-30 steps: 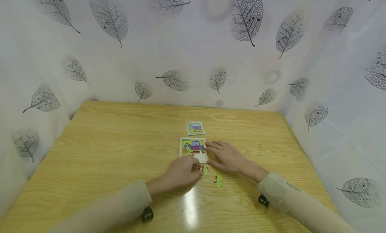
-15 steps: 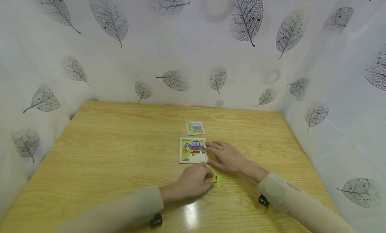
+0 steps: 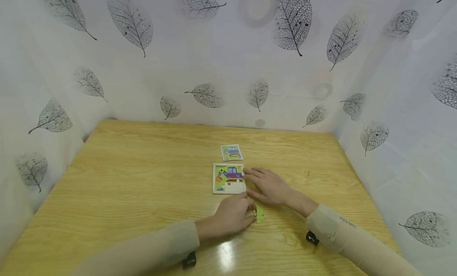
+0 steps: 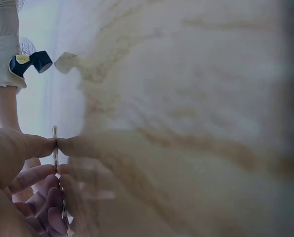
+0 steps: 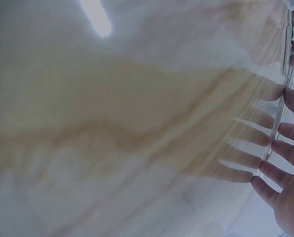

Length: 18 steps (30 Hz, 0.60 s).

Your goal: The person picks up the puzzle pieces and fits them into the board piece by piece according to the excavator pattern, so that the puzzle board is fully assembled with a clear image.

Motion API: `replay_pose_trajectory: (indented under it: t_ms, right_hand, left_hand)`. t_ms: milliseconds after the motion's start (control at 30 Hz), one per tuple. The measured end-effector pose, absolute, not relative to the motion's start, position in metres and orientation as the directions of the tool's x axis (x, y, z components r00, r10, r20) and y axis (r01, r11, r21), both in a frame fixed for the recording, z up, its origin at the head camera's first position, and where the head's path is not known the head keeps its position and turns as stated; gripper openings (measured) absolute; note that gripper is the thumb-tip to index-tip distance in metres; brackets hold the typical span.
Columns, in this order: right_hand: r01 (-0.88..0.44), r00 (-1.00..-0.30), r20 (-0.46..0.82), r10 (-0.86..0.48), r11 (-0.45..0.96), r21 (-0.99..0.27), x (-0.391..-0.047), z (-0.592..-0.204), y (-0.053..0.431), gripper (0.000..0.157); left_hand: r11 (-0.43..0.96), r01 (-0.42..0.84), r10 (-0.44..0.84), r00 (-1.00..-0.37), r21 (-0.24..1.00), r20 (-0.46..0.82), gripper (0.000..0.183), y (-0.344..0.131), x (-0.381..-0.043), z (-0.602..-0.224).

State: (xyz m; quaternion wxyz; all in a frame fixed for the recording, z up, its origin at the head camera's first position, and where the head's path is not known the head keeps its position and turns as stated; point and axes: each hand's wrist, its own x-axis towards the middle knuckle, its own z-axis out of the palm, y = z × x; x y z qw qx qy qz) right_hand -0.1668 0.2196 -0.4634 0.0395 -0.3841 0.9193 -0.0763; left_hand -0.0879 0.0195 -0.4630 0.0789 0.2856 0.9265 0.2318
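In the head view my left hand (image 3: 233, 214) is at a green puzzle piece (image 3: 260, 215) on the table, thumb and index finger at its left end. The left wrist view shows the thumb and curled index finger pinching this thin piece (image 4: 55, 132) edge-on. My right hand (image 3: 269, 186) lies with its fingers extended, fingertips touching the right edge of a square puzzle board (image 3: 214, 184). A purple digger picture fills most of the board, with a bare pale area at lower right. The other loose piece seen earlier is hidden, perhaps beneath the left hand.
A small card (image 3: 231, 152) with a matching digger picture lies just behind the board. The wooden table (image 3: 143, 169) is enclosed at the back and sides by a white leaf-patterned curtain (image 3: 228, 62).
My left hand has moved right and slightly nearer, from a red-and-green piece below the board to the green piece, covering where the first lay. The right hand stays on the board's edge.
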Motion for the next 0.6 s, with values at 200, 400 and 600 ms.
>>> replay_pose_trajectory:
  t_ms: [200,400,600]
  right_hand:
    - [-0.698,-0.705,-0.009,-0.709,0.697,-0.166,-0.166,-0.463,0.219,0.057]
    - [-0.693,-0.71,-0.011,-0.704,0.701,-0.168,-0.165,-0.462,0.218,0.057]
    - [-0.691,-0.71,-0.019,-0.704,0.702,-0.17,-0.165,-0.462,0.217,0.057]
  left_hand:
    - [0.739,0.476,0.556,-0.83,0.477,-0.034,0.023,0.007,-0.083,-0.462]
    - [0.747,0.499,0.565,-0.825,0.44,-0.023,0.024,-0.01,-0.074,-0.459]
    - [0.752,0.495,0.553,-0.833,0.435,-0.007,0.024,-0.022,-0.064,-0.458]
